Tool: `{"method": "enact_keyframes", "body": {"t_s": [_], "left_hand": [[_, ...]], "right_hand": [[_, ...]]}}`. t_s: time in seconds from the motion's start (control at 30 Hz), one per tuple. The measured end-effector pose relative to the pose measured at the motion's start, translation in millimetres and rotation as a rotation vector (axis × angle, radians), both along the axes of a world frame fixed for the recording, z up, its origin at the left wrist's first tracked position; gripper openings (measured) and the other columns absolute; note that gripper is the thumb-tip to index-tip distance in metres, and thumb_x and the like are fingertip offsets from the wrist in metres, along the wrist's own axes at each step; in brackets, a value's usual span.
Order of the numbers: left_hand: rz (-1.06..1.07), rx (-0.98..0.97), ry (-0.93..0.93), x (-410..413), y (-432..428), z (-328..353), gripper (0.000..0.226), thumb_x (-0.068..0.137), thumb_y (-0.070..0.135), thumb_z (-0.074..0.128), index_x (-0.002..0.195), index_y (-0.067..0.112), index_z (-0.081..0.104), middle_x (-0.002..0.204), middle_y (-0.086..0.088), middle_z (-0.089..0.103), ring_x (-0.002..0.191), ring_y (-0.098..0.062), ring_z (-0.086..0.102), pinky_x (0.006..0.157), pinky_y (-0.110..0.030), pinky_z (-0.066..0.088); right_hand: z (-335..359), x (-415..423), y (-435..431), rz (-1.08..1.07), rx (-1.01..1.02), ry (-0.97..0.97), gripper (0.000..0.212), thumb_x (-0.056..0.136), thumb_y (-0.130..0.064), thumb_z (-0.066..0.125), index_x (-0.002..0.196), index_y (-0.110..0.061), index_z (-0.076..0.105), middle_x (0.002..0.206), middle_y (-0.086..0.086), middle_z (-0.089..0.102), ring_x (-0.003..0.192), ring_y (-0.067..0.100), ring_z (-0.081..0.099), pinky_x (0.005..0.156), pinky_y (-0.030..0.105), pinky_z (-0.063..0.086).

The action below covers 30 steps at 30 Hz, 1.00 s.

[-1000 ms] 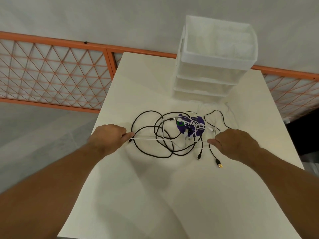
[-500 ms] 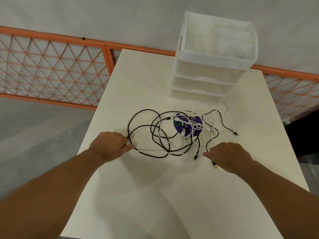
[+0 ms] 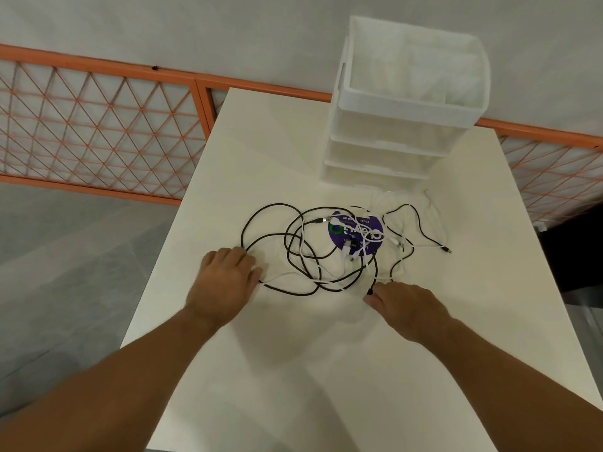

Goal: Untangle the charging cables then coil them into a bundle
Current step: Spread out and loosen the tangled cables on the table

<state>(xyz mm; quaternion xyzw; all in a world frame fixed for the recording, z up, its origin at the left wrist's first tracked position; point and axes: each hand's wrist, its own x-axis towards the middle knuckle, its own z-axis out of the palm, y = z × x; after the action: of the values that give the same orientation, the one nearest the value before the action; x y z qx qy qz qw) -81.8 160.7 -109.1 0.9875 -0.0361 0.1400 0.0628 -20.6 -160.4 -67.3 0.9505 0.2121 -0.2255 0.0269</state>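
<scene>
On a white table point(image 3: 293, 370), a loose tangle of black cables point(image 3: 242, 234) and a white cable point(image 3: 284, 274) lay before a white stacked drawer unit point(image 3: 401, 125), some strands crossing a round purple label point(image 3: 346, 223), with an orange lattice fence point(image 3: 98, 125) behind. The person's left hand point(image 3: 225, 282) sat knuckles-up at the tangle's left edge, curled fingers and thumb pinching the white cable. The right hand point(image 3: 408, 308) lay at the near right edge, fingers bent down beside a black plug end; I could not tell whether it gripped anything.
</scene>
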Motion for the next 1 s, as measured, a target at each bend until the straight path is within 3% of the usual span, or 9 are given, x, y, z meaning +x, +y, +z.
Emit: {"method": "enact_keyframes", "body": {"t_s": [0.1, 0.17, 0.3, 0.43, 0.53, 0.7, 0.77, 0.87, 1.0], "left_hand": [[-0.160, -0.126, 0.073, 1, -33, 6, 0.037, 0.096, 0.039, 0.039, 0.103, 0.017, 0.068, 0.101, 0.001, 0.067, 0.093, -0.024, 0.061, 0.091, -0.044, 0.046], [-0.204, -0.205, 0.192, 5, -56, 10, 0.035, 0.099, 0.040, 0.037, 0.107, 0.021, 0.065, 0.099, 0.004, 0.068, 0.092, -0.020, 0.061, 0.091, -0.042, 0.046], [-0.136, -0.578, 0.397, 14, -83, 20, 0.041, 0.101, 0.042, 0.041, 0.068, 0.019, 0.045, 0.061, 0.007, 0.047, 0.061, -0.015, 0.044, 0.061, -0.032, 0.036], [-0.057, -0.880, 0.588, 24, -84, 33, 0.051, 0.095, 0.046, 0.054, 0.064, 0.006, 0.048, 0.058, 0.000, 0.043, 0.054, -0.010, 0.037, 0.056, -0.030, 0.035], [-0.078, -0.732, 0.663, 29, -85, 44, 0.044, 0.093, 0.038, 0.058, 0.066, 0.003, 0.054, 0.058, -0.002, 0.046, 0.054, -0.013, 0.040, 0.055, -0.028, 0.034], [0.038, -0.473, 0.574, 33, -77, 59, 0.043, 0.093, 0.043, 0.054, 0.058, 0.019, 0.051, 0.053, 0.006, 0.046, 0.050, -0.011, 0.043, 0.050, -0.025, 0.031], [0.088, -0.481, 0.567, 32, -65, 61, 0.041, 0.093, 0.045, 0.054, 0.060, 0.020, 0.054, 0.052, 0.007, 0.047, 0.051, -0.011, 0.044, 0.052, -0.025, 0.034], [0.134, -0.572, 0.562, 33, -42, 58, 0.050, 0.092, 0.045, 0.057, 0.049, 0.023, 0.044, 0.043, 0.008, 0.038, 0.047, -0.013, 0.037, 0.053, -0.027, 0.032], [0.195, -0.566, 0.550, 36, -18, 63, 0.051, 0.091, 0.045, 0.058, 0.048, 0.022, 0.042, 0.043, 0.007, 0.033, 0.046, -0.015, 0.035, 0.053, -0.027, 0.031]], "right_hand": [[-2, -4, 2, 0.074, 0.046, -0.015, 0.037, 0.103, -0.046, 0.029, 0.106, -0.019, 0.054, 0.088, -0.004, 0.053, 0.086, 0.020, 0.058, 0.071, 0.028, 0.040], [0, -6, 5, 0.120, 0.107, -0.049, 0.039, 0.104, -0.042, 0.028, 0.110, -0.016, 0.057, 0.093, 0.000, 0.058, 0.086, 0.022, 0.060, 0.072, 0.029, 0.041], [13, -5, 18, 0.135, 0.247, -0.043, 0.034, 0.104, -0.025, 0.035, 0.124, -0.012, 0.059, 0.110, 0.008, 0.061, 0.096, 0.025, 0.060, 0.073, 0.026, 0.038], [35, -1, 30, 0.120, 0.241, -0.047, 0.031, 0.104, -0.023, 0.036, 0.116, -0.012, 0.062, 0.108, 0.006, 0.059, 0.095, 0.023, 0.058, 0.079, 0.029, 0.044], [49, 0, 38, 0.112, 0.272, -0.092, 0.032, 0.104, -0.029, 0.037, 0.108, -0.012, 0.063, 0.104, 0.008, 0.062, 0.092, 0.026, 0.059, 0.079, 0.036, 0.047], [51, 2, 38, 0.201, 0.231, -0.159, 0.035, 0.103, -0.036, 0.037, 0.101, -0.014, 0.064, 0.100, 0.002, 0.065, 0.092, 0.023, 0.059, 0.079, 0.034, 0.044], [55, 11, 28, 0.177, 0.235, -0.162, 0.033, 0.101, -0.037, 0.039, 0.085, -0.017, 0.059, 0.088, 0.000, 0.064, 0.082, 0.021, 0.056, 0.073, 0.033, 0.041], [64, 23, 11, 0.113, 0.262, -0.149, 0.038, 0.100, -0.037, 0.044, 0.068, -0.017, 0.049, 0.065, -0.002, 0.056, 0.065, 0.018, 0.049, 0.064, 0.032, 0.036], [70, 29, -6, 0.021, 0.309, -0.165, 0.037, 0.098, -0.037, 0.049, 0.076, -0.011, 0.064, 0.067, 0.002, 0.064, 0.067, 0.019, 0.057, 0.064, 0.032, 0.044]]}}
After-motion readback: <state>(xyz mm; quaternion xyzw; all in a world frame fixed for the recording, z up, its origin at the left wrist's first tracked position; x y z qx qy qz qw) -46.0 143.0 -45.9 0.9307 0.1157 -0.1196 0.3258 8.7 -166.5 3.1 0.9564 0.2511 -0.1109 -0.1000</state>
